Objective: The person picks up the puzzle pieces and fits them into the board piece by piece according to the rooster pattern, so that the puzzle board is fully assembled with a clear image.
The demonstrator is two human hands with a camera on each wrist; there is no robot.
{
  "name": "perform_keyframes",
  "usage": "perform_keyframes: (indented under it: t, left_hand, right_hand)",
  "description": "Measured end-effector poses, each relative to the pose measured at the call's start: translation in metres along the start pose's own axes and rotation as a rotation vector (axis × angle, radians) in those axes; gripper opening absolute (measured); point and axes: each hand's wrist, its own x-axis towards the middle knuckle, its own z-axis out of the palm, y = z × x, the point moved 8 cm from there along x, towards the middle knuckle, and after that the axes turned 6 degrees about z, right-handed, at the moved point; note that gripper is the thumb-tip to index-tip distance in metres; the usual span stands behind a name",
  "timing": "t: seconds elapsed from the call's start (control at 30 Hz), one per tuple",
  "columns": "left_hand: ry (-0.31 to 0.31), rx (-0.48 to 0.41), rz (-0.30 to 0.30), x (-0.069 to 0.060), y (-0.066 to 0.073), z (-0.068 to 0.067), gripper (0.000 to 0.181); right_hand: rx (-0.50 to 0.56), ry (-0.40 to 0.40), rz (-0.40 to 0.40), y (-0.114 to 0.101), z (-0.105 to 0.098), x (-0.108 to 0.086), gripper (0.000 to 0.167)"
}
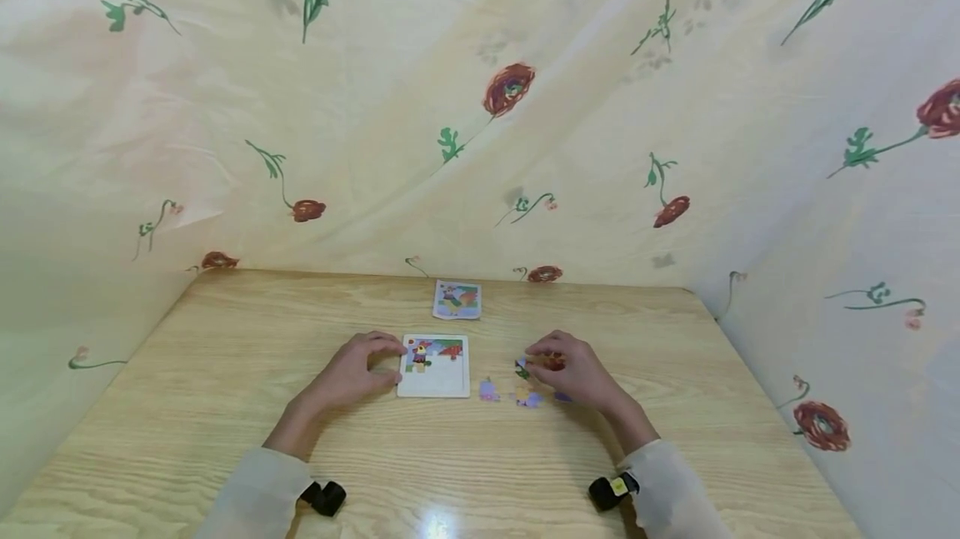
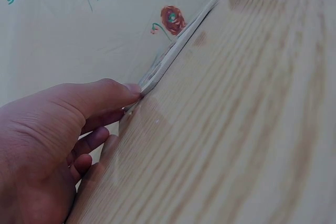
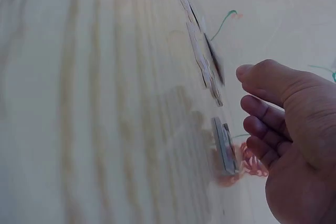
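Observation:
A white puzzle tray [image 1: 433, 394], partly filled with coloured pieces at its top and left, lies on the table. At its left side my left hand [image 1: 348, 370] grips the edge between thumb and fingers; the left wrist view shows the thumb [image 2: 113, 95] on the rim [image 2: 165, 61]. My right hand [image 1: 573, 368] hovers over loose pieces, its fingertips beside a green and dark piece [image 1: 522, 369]. In the right wrist view a gap separates the thumb [image 3: 268, 80] from a dark thin piece [image 3: 214, 60]; the index finger is hidden there.
Loose puzzle pieces [image 1: 489, 391] lie right of the tray, several of them near or under my right hand. A picture card [image 1: 457, 300] lies behind the tray. Flowered cloth [image 1: 375, 106] hangs around the back and sides of the wooden table [image 1: 420, 460].

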Motion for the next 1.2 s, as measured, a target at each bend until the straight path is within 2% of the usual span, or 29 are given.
perform_keyframes:
  t: [0.33,0.77,1.2]
  left_hand:
    - [0.003,0.000,0.005,0.001,-0.001,0.001,0.033]
    - [0.001,0.014,0.000,0.000,-0.001,0.000,0.035]
    - [0.004,-0.010,0.004,0.000,-0.002,0.001,0.034]
  right_hand:
    - [-0.005,-0.065,0.101,0.012,0.003,-0.006,0.024]
    - [-0.031,-0.093,0.099,0.013,0.007,-0.003,0.017]
    - [-0.031,-0.076,0.120,0.015,0.006,-0.001,0.016]
